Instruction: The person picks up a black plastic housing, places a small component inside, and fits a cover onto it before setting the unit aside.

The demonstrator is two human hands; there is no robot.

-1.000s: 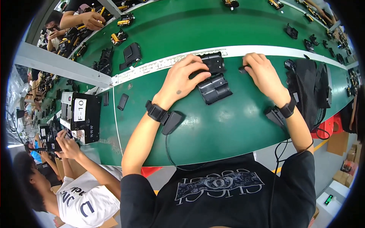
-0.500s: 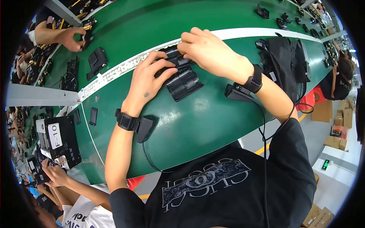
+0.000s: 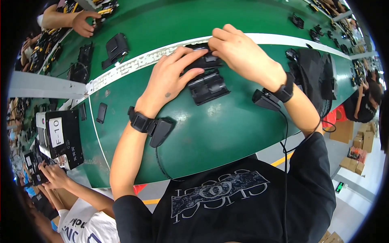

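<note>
Both hands are over a black plastic housing (image 3: pixel 207 61) at the white strip of the green table. My left hand (image 3: pixel 170 77) lies along its left side, with the index finger stretched across it and the thumb bent toward its near edge. My right hand (image 3: pixel 239 48) has its fingers curled down at the housing's far right end; the fingertips are partly hidden. Just nearer to me a second black, trough-shaped plastic piece (image 3: pixel 208 87) rests on the table, its hollow side showing. Whether the two pieces are joined, I cannot tell.
A black mesh bag (image 3: pixel 310 75) lies to the right, a black pouch-like case (image 3: pixel 117 47) beyond the strip. A grey post (image 3: pixel 48 86) and black box (image 3: pixel 67 139) stand left. Cables run from my wrist straps. Other people's hands (image 3: pixel 83 24) work at the left.
The view has shifted, so the table's things sit farther right in it. My left index finger has straightened across the housing. A co-worker's hand at the far left has opened.
</note>
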